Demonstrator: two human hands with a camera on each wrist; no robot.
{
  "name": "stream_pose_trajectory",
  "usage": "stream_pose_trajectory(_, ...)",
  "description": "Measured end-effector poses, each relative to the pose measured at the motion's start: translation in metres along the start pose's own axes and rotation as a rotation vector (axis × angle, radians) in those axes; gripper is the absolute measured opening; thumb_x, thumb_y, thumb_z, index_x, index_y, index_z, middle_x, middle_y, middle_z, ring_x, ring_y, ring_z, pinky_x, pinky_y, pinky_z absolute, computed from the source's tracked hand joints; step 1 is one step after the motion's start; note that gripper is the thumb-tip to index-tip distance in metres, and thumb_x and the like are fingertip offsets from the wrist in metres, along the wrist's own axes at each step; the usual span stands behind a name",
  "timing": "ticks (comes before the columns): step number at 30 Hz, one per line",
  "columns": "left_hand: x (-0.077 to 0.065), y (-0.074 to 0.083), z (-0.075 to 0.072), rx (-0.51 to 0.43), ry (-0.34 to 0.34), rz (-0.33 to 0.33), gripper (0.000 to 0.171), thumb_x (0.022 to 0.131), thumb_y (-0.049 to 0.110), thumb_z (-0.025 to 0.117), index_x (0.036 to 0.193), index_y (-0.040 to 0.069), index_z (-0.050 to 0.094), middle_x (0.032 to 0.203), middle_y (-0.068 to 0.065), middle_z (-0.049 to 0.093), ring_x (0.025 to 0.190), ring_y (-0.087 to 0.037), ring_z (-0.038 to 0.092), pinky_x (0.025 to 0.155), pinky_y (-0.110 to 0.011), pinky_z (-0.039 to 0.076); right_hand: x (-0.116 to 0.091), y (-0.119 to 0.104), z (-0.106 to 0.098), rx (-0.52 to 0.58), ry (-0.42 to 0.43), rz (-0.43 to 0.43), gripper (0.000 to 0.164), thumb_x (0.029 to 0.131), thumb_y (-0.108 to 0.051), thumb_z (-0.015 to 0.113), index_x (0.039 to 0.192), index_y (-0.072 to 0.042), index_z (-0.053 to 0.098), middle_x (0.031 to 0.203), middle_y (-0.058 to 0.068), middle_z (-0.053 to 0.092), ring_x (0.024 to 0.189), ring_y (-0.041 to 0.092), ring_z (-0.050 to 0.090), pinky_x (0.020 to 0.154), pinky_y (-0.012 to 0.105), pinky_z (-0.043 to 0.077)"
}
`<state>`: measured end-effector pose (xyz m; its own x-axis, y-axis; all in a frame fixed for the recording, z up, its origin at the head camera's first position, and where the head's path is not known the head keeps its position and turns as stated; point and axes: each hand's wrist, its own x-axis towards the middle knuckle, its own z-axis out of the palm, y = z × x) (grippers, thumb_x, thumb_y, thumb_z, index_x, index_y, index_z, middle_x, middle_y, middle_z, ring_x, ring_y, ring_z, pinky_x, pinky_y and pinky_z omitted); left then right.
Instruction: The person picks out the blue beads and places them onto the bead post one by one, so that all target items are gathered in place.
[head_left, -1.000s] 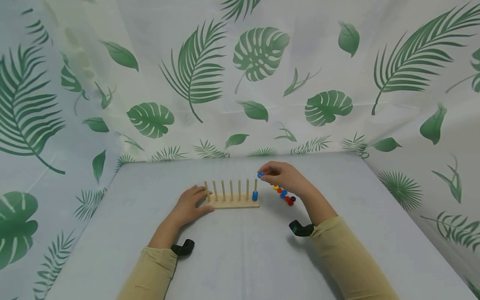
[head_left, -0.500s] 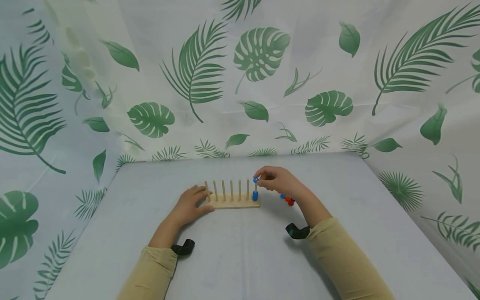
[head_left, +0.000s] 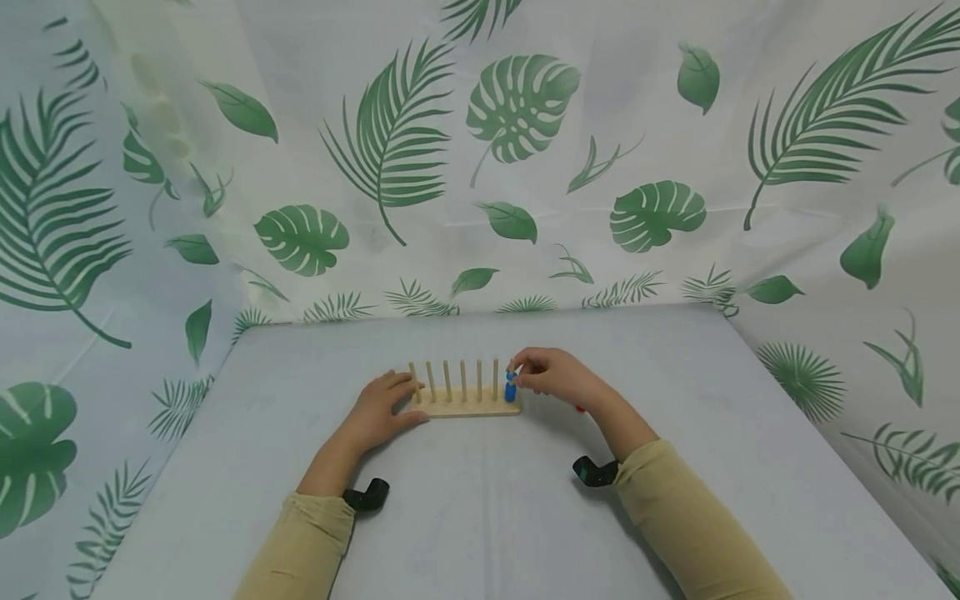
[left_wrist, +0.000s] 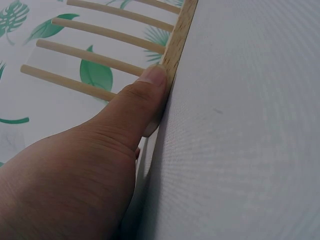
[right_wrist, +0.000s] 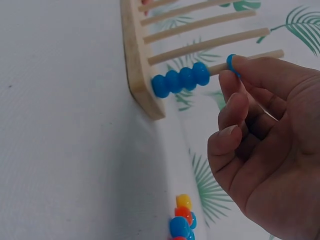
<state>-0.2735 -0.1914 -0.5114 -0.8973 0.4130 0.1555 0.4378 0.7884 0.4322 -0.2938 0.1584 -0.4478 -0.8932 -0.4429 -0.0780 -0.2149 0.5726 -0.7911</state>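
A wooden peg rack [head_left: 467, 407] stands on the table, with a row of upright pegs. At its left end my left hand [head_left: 377, 410] holds the base, the thumb [left_wrist: 150, 80] pressed along the front edge and the other fingers behind. My right hand [head_left: 561, 377] is at the rightmost peg and pinches a blue bead [right_wrist: 231, 63] between thumb and forefinger. That bead is threaded on the peg, with a gap below it. Under it, several blue beads [right_wrist: 180, 80] are stacked against the base. The other pegs in view carry no beads.
Loose beads lie on the table right of the rack, among them a yellow bead [right_wrist: 183, 201], an orange-red bead [right_wrist: 182, 215] and a blue bead [right_wrist: 179, 227]. In the head view the right hand hides most of them. A leaf-print cloth [head_left: 517, 150] hangs behind the table.
The right hand has brought the blue bead left onto the rightmost peg's tip and slid it down toward the stack. The left hand has stayed on the rack.
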Motion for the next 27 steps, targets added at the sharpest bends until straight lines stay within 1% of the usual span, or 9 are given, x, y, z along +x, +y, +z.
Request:
stream_pose_trajectory(5, 0.000, 0.000, 0.000, 0.004, -0.001, -0.001, 0.060, 0.087, 0.047, 0.072, 0.137, 0.016, 0.059, 0.149, -0.013, 0.049, 0.145, -0.042, 0.033, 0.121, -0.058, 0.024, 0.001, 0.005, 0.004, 0.032, -0.015, 0.013, 0.014, 0.094, -0.027, 0.069, 0.107, -0.023, 0.068, 0.090, 0.010, 0.066, 0.073, 0.021, 0.057, 0.065, 0.042, 0.053)
stream_pose_trajectory(10, 0.000, 0.001, -0.001, 0.002, -0.005, -0.006, 0.059, 0.087, 0.046, 0.072, 0.136, 0.016, 0.059, 0.149, -0.014, 0.049, 0.146, -0.042, 0.032, 0.121, -0.058, 0.024, 0.002, 0.009, 0.006, 0.037, -0.023, 0.025, 0.013, 0.094, -0.029, 0.069, 0.105, -0.024, 0.068, 0.085, 0.003, 0.063, 0.071, 0.021, 0.056, 0.059, 0.032, 0.049)
stream_pose_trajectory(12, 0.000, 0.001, -0.001, 0.002, -0.006, -0.007, 0.059, 0.087, 0.046, 0.072, 0.136, 0.016, 0.059, 0.149, -0.013, 0.049, 0.146, -0.042, 0.032, 0.121, -0.058, 0.024, 0.003, 0.011, 0.007, 0.039, -0.026, 0.025, 0.013, 0.094, -0.029, 0.069, 0.105, -0.024, 0.068, 0.084, 0.002, 0.063, 0.070, 0.021, 0.055, 0.058, 0.031, 0.047)
stream_pose_trajectory(18, 0.000, 0.000, 0.000, 0.002, -0.002, -0.004, 0.060, 0.087, 0.047, 0.072, 0.136, 0.015, 0.059, 0.149, -0.013, 0.049, 0.145, -0.042, 0.033, 0.121, -0.059, 0.025, 0.003, 0.011, 0.007, 0.035, -0.031, 0.024, 0.014, 0.094, -0.029, 0.069, 0.107, -0.024, 0.068, 0.084, 0.003, 0.063, 0.070, 0.024, 0.056, 0.058, 0.031, 0.046)
stream_pose_trajectory(22, 0.000, -0.001, 0.001, 0.002, -0.007, -0.012, 0.060, 0.088, 0.048, 0.071, 0.137, 0.015, 0.059, 0.150, -0.013, 0.048, 0.146, -0.042, 0.032, 0.120, -0.059, 0.025, -0.001, 0.010, 0.000, -0.026, -0.011, 0.037, 0.020, 0.094, -0.032, 0.069, 0.113, -0.026, 0.067, 0.089, 0.002, 0.066, 0.073, 0.021, 0.057, 0.061, 0.031, 0.048)
stream_pose_trajectory(25, 0.001, -0.001, 0.001, 0.001, -0.011, -0.015, 0.060, 0.088, 0.048, 0.071, 0.137, 0.016, 0.059, 0.150, -0.012, 0.048, 0.146, -0.042, 0.032, 0.120, -0.059, 0.025, -0.005, 0.011, -0.010, -0.060, 0.016, 0.054, 0.025, 0.095, -0.033, 0.067, 0.118, -0.023, 0.067, 0.093, 0.002, 0.067, 0.079, 0.020, 0.060, 0.067, 0.033, 0.052)
stream_pose_trajectory(27, 0.001, -0.001, 0.001, -0.001, -0.014, -0.015, 0.060, 0.088, 0.048, 0.071, 0.137, 0.016, 0.058, 0.150, -0.013, 0.047, 0.146, -0.042, 0.031, 0.120, -0.059, 0.025, -0.007, 0.013, -0.017, -0.060, 0.033, 0.071, 0.028, 0.095, -0.033, 0.066, 0.120, -0.020, 0.067, 0.096, 0.005, 0.068, 0.082, 0.024, 0.061, 0.071, 0.036, 0.054)
